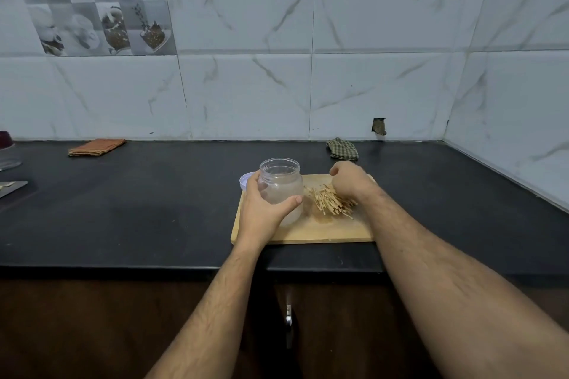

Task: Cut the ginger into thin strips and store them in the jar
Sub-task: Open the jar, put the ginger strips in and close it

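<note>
A clear plastic jar point(281, 183) stands open on the left part of a wooden cutting board point(326, 229). My left hand point(261, 209) grips the jar around its body. To the right of the jar lies a pile of thin ginger strips point(328, 201). My right hand point(351, 183) is over the pile's right side with its fingers curled down onto the strips; whether it holds any is hidden. The jar's white lid point(246, 180) lies behind the jar on the left.
A black counter point(138, 209) carries an orange cloth point(96, 147) at the back left and a green checked cloth point(342, 148) behind the board. A knife blade point(12, 188) lies at the far left edge. A tiled wall closes the back and right.
</note>
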A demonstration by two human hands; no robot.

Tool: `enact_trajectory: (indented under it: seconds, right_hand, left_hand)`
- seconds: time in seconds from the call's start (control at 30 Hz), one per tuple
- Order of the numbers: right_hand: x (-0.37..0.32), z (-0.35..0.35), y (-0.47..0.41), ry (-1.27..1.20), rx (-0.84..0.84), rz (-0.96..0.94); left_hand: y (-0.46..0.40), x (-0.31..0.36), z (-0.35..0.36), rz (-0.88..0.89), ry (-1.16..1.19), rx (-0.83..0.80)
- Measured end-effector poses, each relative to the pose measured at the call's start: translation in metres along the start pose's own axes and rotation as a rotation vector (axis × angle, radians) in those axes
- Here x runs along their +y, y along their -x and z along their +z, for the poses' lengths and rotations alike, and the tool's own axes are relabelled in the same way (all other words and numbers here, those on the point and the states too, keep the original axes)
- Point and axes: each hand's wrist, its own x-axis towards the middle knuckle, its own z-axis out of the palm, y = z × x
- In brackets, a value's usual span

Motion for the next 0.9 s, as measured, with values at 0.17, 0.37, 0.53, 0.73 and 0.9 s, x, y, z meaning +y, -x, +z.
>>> enact_trajectory:
  seconds: [0.17,0.37,0.53,0.73,0.9]
  right_hand:
    - [-0.004,0.018,-0.015,0.181,-0.065,-0.02]
    - [-0.016,0.008,-0.016,0.246,-0.112,-0.038]
    - [-0.02,-0.001,-0.011,0.37,-0.181,0.089]
    - [-0.026,0.007,-0.008,0.39,-0.19,0.112]
    - [-0.031,0.016,-0.012,0.409,-0.094,0.06]
  left_hand:
    - [0.0,-0.001,0.005,0.02,-0.026,0.046]
    - [0.002,-0.003,0.005,0.027,-0.063,0.068]
    - [0.003,-0.003,0.006,0.029,-0.081,0.081]
    - [0.003,-0.004,0.006,0.034,-0.099,0.088]
    - [0.004,-0.004,0.006,0.043,-0.101,0.093]
